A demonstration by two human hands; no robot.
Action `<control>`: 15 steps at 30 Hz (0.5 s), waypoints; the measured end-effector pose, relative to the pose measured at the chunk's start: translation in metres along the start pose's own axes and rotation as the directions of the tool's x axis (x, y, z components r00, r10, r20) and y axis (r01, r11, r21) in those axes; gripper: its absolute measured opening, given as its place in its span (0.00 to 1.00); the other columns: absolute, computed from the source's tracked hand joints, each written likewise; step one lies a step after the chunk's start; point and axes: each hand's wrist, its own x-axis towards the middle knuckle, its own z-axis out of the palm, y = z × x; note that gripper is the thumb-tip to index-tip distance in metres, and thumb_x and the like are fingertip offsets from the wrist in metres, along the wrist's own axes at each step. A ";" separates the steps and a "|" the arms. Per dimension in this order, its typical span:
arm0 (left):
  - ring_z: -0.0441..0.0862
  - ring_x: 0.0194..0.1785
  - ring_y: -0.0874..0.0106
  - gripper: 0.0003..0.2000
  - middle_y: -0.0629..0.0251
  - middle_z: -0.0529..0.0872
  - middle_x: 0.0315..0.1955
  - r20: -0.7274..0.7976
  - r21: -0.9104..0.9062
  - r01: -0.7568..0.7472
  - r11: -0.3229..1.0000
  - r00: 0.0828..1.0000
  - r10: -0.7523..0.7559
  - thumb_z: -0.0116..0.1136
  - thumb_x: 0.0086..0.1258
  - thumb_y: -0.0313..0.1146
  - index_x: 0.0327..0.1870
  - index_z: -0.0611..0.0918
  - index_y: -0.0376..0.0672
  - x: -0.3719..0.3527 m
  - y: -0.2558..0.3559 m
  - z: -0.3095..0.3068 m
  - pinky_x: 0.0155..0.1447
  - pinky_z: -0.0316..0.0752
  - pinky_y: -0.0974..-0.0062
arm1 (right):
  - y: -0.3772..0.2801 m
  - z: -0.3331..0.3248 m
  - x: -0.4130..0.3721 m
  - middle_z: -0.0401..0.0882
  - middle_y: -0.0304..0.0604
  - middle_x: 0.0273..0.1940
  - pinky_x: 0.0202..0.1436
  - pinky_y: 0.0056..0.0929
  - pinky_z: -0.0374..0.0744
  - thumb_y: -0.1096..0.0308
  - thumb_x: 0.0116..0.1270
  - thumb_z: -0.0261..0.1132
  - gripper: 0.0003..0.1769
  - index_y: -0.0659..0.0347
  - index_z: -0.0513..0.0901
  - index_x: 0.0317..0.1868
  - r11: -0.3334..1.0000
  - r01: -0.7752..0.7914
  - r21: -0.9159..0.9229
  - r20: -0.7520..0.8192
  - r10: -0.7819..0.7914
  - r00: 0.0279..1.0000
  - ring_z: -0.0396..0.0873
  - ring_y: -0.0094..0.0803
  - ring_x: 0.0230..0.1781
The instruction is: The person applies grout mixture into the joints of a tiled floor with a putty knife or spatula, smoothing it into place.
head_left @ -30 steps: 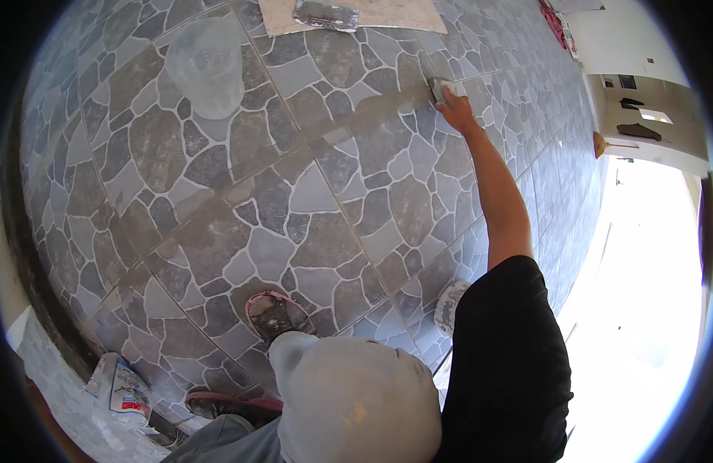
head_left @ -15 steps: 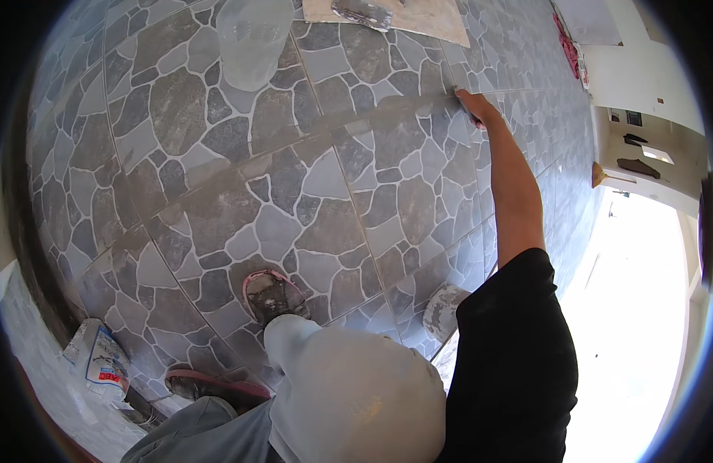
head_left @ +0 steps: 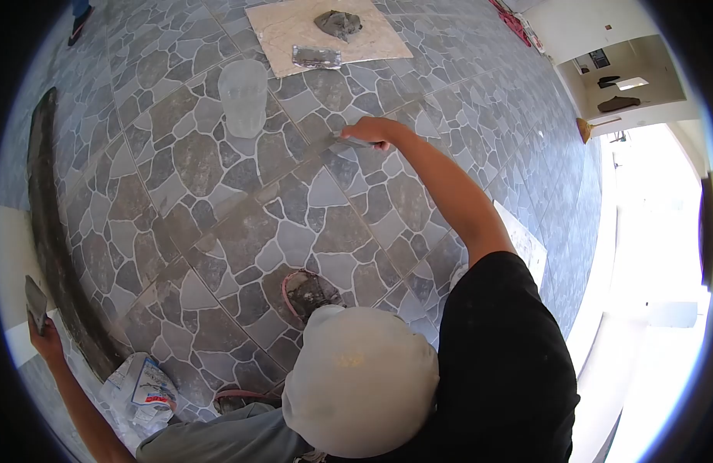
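Note:
My right hand [head_left: 372, 133] is closed around a small flat-bladed scraper [head_left: 352, 141]. Its blade is down at a joint in the stone-patterned floor tiles [head_left: 294, 231], where a band of grey grout shows. Far to the left, my left hand [head_left: 44, 339] grips another flat grey scraper [head_left: 36, 299], raised with its blade up. Beyond my right hand lies a tan board [head_left: 375, 42], bearing a lump of grey mortar [head_left: 338, 25] and a smeared metal blade tool [head_left: 316, 57]. A translucent plastic piece [head_left: 243, 100] rests on the tiles nearby.
A long dark timber-like strip [head_left: 51, 208] runs along the left. A white printed bag [head_left: 144, 390] sits near its lower end. My sandalled foot [head_left: 311, 295] stands on the tiles. A broom [head_left: 586, 130] leans at the right. A person's foot [head_left: 80, 23] shows at top left.
My right hand has travelled leftward along the tile joint with its scraper. My left hand has come into view holding a scraper. The view has shifted, showing more of the board.

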 end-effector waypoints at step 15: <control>0.83 0.54 0.63 0.24 0.49 0.83 0.55 -0.360 0.711 0.045 0.702 0.881 0.307 0.58 0.70 0.34 0.64 0.74 0.30 -0.193 0.179 0.021 0.55 0.78 0.69 | 0.212 -0.150 0.144 0.80 0.50 0.41 0.23 0.35 0.71 0.34 0.59 0.58 0.39 0.65 0.81 0.52 0.898 -0.329 0.293 -0.436 0.432 0.790 0.72 0.36 0.23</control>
